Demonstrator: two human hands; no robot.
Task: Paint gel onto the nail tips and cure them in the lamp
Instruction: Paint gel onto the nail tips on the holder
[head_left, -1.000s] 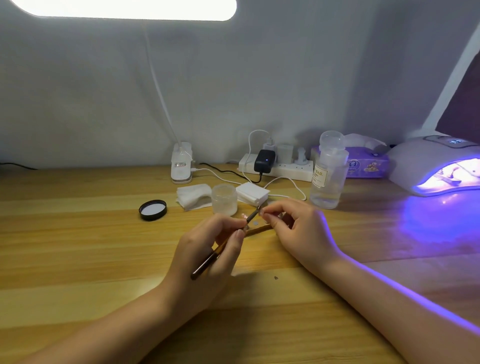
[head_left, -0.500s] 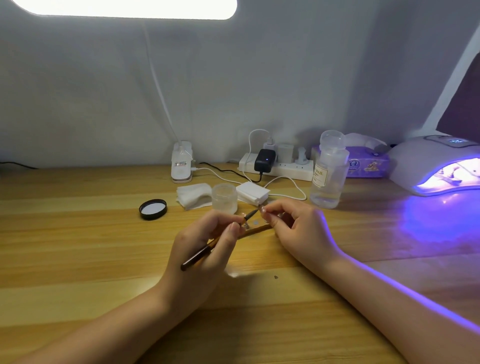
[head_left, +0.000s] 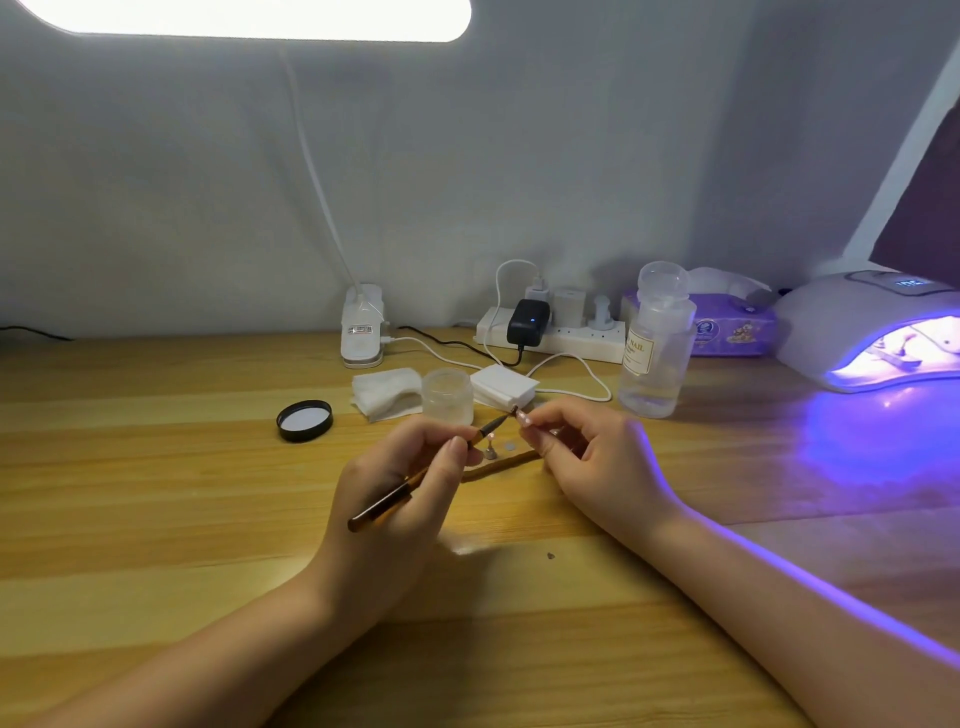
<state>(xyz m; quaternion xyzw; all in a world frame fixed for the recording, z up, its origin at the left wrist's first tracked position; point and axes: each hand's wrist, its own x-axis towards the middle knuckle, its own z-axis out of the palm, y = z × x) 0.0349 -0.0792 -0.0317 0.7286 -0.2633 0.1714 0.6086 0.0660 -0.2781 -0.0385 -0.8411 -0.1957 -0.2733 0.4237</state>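
Note:
My left hand (head_left: 400, 499) grips a thin brown gel brush (head_left: 387, 504) like a pen, its tip pointing up and right. The brush tip meets a small pale nail tip (head_left: 523, 419) that my right hand (head_left: 597, 462) pinches between thumb and fingers above the wooden table (head_left: 156, 519). A small metal nail-tip stand (head_left: 490, 451) and a brown stick (head_left: 501, 464) lie on the table under my hands. The open frosted gel jar (head_left: 448, 396) stands just behind them. At the far right the white curing lamp (head_left: 852, 322) glows purple, with nail tips inside its mouth.
The jar's black lid (head_left: 304, 420) lies to the left. Cotton pads (head_left: 385, 392) and a white pad stack (head_left: 505, 385) flank the jar. A clear pump bottle (head_left: 655, 343), a power strip (head_left: 550, 332) with cables, a tissue pack (head_left: 727, 327) and a desk lamp base (head_left: 362, 332) line the back wall.
My left hand has tilted the brush flatter, its rear end swinging left and down, while the tip stays at the nail tip. My right hand has barely moved.

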